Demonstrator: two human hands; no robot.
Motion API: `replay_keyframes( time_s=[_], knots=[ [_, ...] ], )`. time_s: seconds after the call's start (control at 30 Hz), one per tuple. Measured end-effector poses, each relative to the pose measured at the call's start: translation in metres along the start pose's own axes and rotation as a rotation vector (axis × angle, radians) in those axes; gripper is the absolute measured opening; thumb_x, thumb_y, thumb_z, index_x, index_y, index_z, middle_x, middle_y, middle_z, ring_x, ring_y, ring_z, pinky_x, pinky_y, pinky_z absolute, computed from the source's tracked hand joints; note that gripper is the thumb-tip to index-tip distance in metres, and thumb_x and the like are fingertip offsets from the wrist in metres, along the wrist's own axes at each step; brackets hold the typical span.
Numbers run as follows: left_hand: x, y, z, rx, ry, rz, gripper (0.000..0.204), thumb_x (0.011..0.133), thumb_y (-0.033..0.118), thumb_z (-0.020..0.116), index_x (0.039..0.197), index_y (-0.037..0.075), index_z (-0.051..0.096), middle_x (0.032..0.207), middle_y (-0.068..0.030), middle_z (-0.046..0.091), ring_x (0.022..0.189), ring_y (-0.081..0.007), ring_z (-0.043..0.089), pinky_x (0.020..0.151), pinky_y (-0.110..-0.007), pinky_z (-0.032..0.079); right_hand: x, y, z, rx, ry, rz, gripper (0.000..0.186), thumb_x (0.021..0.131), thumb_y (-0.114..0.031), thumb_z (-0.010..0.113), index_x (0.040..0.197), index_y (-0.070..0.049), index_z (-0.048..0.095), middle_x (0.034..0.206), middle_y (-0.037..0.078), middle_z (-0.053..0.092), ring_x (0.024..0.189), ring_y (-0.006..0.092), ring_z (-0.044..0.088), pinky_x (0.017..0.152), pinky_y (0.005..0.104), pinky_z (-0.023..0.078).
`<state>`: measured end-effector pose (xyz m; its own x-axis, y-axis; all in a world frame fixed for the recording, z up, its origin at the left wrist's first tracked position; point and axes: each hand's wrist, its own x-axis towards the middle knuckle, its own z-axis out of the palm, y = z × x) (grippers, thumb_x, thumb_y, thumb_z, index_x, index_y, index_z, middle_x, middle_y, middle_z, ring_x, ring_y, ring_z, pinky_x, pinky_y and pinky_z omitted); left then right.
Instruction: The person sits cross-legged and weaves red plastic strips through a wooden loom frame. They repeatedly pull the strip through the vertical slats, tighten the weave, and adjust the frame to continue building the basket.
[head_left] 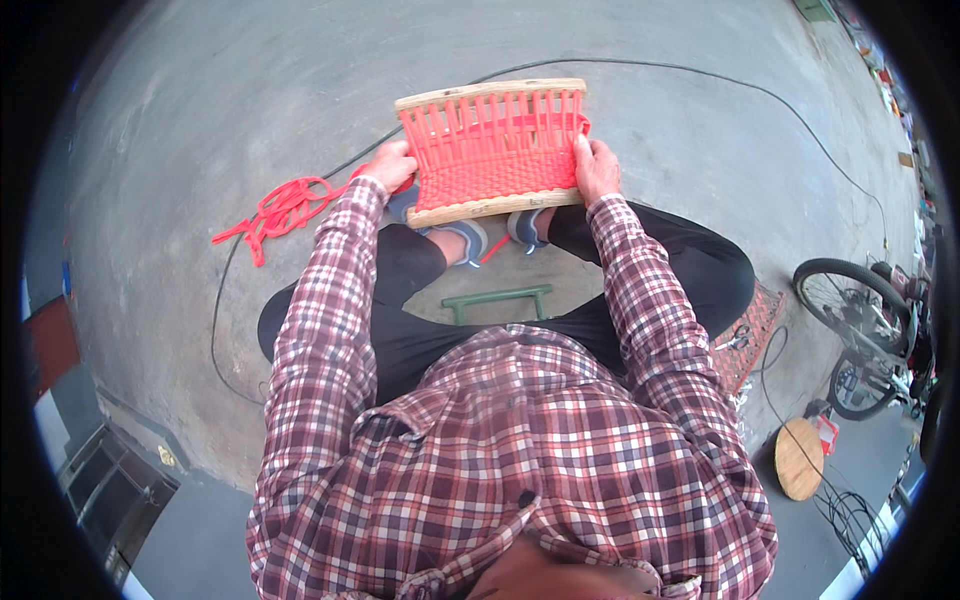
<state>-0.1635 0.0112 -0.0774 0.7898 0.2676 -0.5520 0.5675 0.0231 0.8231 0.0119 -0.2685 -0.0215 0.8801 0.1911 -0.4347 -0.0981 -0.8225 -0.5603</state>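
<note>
In front of me is a woven seat panel (495, 175) of red cord, strung between two pale wooden rails. Its near part is tightly woven, while toward the far rail the cords run as separate strands with gaps. My left hand (392, 165) is closed at the panel's left side, its fingertips partly hidden. At the right side my right hand (597, 170) grips the edge, thumb on top and fingers underneath. A loose heap of red cord (288, 207) lies on the floor to the left, and a strand of it runs up to my left hand.
Under the panel are my shoes (470, 240). A green metal bar frame (497, 298) stands between my legs. A black cable (700, 70) curves across the concrete floor. To the right are a patterned mat (750, 335) with scissors (738, 338), a round wooden board (799, 459) and a bicycle (855, 310).
</note>
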Motion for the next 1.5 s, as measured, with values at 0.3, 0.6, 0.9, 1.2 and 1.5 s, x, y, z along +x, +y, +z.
replay_keyframes(
  time_s=[0.3, 0.6, 0.9, 1.2, 1.5],
  knots=[
    [-0.019, 0.028, -0.024, -0.054, 0.073, -0.141, 0.014, 0.079, 0.006, 0.062, 0.092, 0.0, 0.06, 0.075, -0.0035, 0.06, 0.063, -0.0099, 0.054, 0.059, -0.024, 0.046, 0.048, 0.004, -0.013, 0.494, -0.162, -0.123, 0.041, 0.078, -0.001, 0.056, 0.119, 0.003, 0.05, 0.109, 0.017, 0.059, 0.085, 0.0194, 0.06, 0.066, 0.0285, 0.05],
    [-0.024, 0.038, -0.043, 0.48, 0.126, -0.152, 0.021, 0.08, 0.023, 0.063, 0.082, 0.003, 0.067, 0.076, -0.0058, 0.065, 0.073, -0.0129, 0.058, 0.068, -0.03, 0.046, 0.052, -0.033, -0.058, 0.105, -0.445, 0.056, 0.03, 0.087, -0.008, 0.053, 0.109, 0.012, 0.053, 0.104, 0.021, 0.057, 0.088, 0.0219, 0.059, 0.063, 0.0288, 0.056],
    [-0.045, 0.024, -0.067, 0.162, -0.16, -0.502, 0.025, 0.084, 0.032, 0.057, 0.08, 0.008, 0.061, 0.055, 0.0036, 0.042, 0.039, -0.0074, 0.031, 0.035, -0.028, 0.022, 0.077, -0.022, -0.051, -0.4, -0.763, -0.127, 0.026, 0.085, -0.024, 0.057, 0.094, 0.0, 0.062, 0.083, 0.01, 0.063, 0.071, 0.0168, 0.059, 0.063, 0.032, 0.051],
    [-0.051, 0.014, -0.115, 0.669, -0.222, -0.439, 0.028, 0.085, 0.031, 0.057, 0.082, 0.003, 0.062, 0.058, -0.0047, 0.052, 0.048, -0.0137, 0.047, 0.046, -0.032, 0.038, 0.066, -0.008, -0.043, 0.167, -0.641, -0.014, 0.029, 0.082, -0.023, 0.062, 0.094, 0.003, 0.062, 0.084, 0.01, 0.065, 0.076, 0.0167, 0.061, 0.074, 0.0311, 0.048],
    [-0.04, 0.051, -0.037, 0.414, -0.04, -0.043, 0.041, 0.073, 0.013, 0.067, 0.11, 0.0, 0.056, 0.106, -0.0133, 0.061, 0.097, -0.0223, 0.058, 0.088, -0.033, 0.044, 0.046, -0.024, -0.052, 0.463, -0.611, 0.079, 0.025, 0.077, -0.01, 0.062, 0.101, -0.001, 0.058, 0.092, 0.007, 0.062, 0.085, 0.0178, 0.058, 0.08, 0.0308, 0.043]
  ],
)
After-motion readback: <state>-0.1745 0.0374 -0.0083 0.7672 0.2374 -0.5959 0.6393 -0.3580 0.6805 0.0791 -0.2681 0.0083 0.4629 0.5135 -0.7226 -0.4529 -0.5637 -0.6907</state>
